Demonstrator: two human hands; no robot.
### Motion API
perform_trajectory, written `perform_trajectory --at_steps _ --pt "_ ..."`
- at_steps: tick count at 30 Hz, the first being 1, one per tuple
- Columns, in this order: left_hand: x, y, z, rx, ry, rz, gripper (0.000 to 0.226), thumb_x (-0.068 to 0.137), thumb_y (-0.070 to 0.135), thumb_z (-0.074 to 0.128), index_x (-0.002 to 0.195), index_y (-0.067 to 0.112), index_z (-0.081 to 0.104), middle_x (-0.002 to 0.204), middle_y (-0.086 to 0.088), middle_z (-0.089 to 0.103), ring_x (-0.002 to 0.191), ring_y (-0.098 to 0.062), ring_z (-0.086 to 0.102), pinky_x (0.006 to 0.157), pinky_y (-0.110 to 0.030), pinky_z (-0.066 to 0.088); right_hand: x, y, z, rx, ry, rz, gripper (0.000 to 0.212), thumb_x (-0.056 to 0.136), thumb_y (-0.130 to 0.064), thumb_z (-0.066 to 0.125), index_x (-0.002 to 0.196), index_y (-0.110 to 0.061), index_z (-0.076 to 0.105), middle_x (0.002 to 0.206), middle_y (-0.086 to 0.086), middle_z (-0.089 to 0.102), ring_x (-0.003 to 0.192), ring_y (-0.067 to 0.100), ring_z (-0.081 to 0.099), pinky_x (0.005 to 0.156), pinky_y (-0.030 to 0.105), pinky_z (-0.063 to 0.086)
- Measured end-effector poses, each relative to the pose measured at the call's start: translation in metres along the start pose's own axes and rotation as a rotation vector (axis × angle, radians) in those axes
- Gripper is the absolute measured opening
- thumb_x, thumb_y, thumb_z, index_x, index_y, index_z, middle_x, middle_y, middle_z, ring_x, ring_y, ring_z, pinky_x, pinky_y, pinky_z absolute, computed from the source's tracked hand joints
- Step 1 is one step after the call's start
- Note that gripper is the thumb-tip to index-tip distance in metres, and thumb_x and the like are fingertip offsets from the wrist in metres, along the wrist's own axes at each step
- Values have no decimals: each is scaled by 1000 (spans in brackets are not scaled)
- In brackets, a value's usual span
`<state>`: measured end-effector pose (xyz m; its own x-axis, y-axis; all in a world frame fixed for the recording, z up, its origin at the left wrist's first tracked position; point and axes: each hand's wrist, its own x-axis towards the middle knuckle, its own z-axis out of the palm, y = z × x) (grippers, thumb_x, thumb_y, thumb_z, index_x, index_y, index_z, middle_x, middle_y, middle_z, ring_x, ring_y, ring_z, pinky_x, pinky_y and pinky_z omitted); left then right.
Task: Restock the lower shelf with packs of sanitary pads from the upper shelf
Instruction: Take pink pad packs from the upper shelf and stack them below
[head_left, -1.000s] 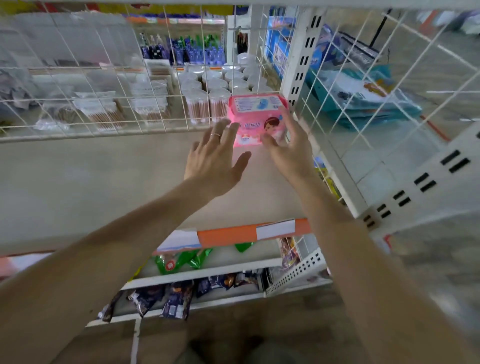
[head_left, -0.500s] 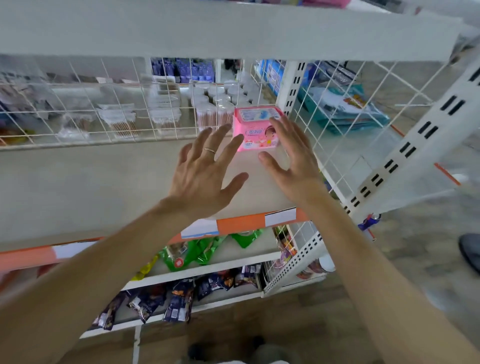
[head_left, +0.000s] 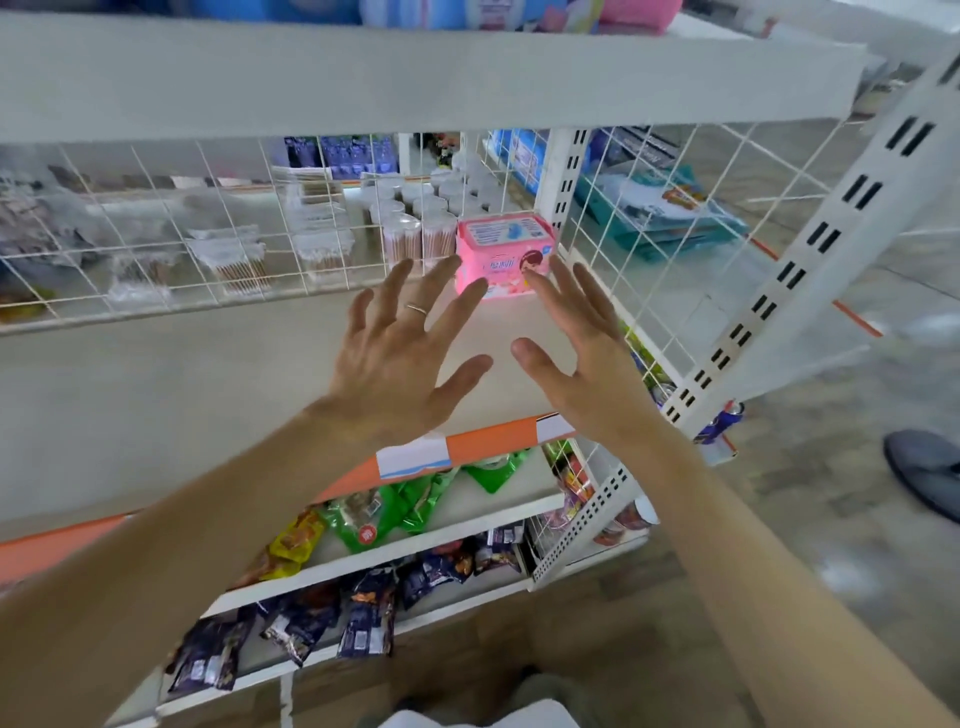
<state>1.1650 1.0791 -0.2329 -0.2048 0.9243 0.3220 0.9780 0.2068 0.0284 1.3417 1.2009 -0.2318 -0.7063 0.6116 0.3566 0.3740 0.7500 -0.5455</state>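
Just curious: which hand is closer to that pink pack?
Right hand, marginally: fingertips beside the pink pack's right front corner. Left hand sits front-left, fingertips near its lower left.

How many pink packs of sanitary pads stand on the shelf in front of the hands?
1: the pink pack stands at the shelf's back right corner, against the wire grid. More packs lie partly cropped on the upper shelf.

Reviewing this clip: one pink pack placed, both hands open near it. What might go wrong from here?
The pink pack stands alone in the lower shelf's back right corner, with nothing bracing its left side. The left hand and right hand hover beside it with fingers spread, so a careless brush might tip it over.
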Motion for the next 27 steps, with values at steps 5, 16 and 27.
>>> perform_trajectory --at_steps 5,16,27 --pt "0 3 -5 -25 60 31 71 95 64 27 155 27 29 164 -5 24 146 -44 27 108 -63 35 -7 -4 -8 45 45 4 65 95 -51 47 155 -32 31 166 -8 18 153 6 0 124 48 16" --pt "-19 26 -12 -89 129 60 68 98 62 29 155 25 34 163 -4 27 145 -41 30 108 -59 34 -31 -9 -26 68 66 6 63 94 -56 45 153 -38 29 165 -9 19 153 5 2 124 47 18" --pt "-32 66 -36 -36 89 -24 70 97 65 25 155 27 31 162 -5 29 144 -40 31 103 -59 38 -52 4 -65 93 26 -102 62 94 -53 46 151 -43 25 164 -14 18 153 3 4 121 31 13"
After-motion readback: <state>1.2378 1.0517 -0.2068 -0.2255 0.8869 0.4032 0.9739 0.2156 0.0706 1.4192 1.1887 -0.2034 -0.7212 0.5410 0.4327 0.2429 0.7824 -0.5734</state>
